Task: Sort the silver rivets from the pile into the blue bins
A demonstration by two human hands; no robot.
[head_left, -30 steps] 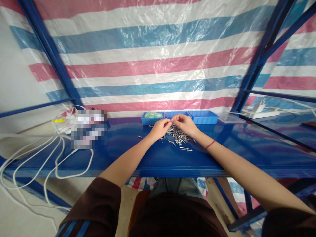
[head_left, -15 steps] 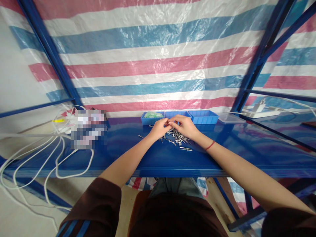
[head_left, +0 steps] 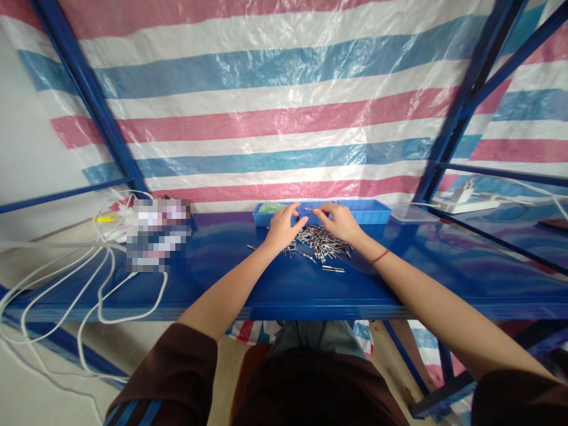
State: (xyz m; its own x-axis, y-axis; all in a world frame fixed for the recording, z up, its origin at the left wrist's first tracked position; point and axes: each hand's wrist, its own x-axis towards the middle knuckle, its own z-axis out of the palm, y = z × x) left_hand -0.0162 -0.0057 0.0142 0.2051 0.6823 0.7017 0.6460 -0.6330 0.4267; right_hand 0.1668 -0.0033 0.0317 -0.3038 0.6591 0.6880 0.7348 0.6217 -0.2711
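A heap of silver pop rivets [head_left: 323, 241] lies on the blue table [head_left: 213, 278]. Above its right side, my right hand [head_left: 339, 223] pinches one rivet [head_left: 309, 209] between thumb and fingertips, its thin end pointing left. My left hand [head_left: 284, 228] hovers at the heap's left edge, thumb and fingers apart with nothing between them. Behind the hands stands a row of blue plastic bins: the left bin [head_left: 261, 218] contains a green bag [head_left: 270, 207], the middle one is partly covered by my hands, and the right bin [head_left: 367, 214] shows its ribbed wall.
Two loose rivets [head_left: 332, 268] lie in front of the heap. A clear plastic lid [head_left: 415, 213] and a white power strip [head_left: 468, 201] are to the right. White cables [head_left: 104, 284] and a blurred-out bundle [head_left: 157, 234] occupy the left end. Blue posts frame both sides.
My hands were together over the heap and have separated. The left has opened and drawn back leftward; the right now shows a rivet at its fingertips. More of the heap is visible.
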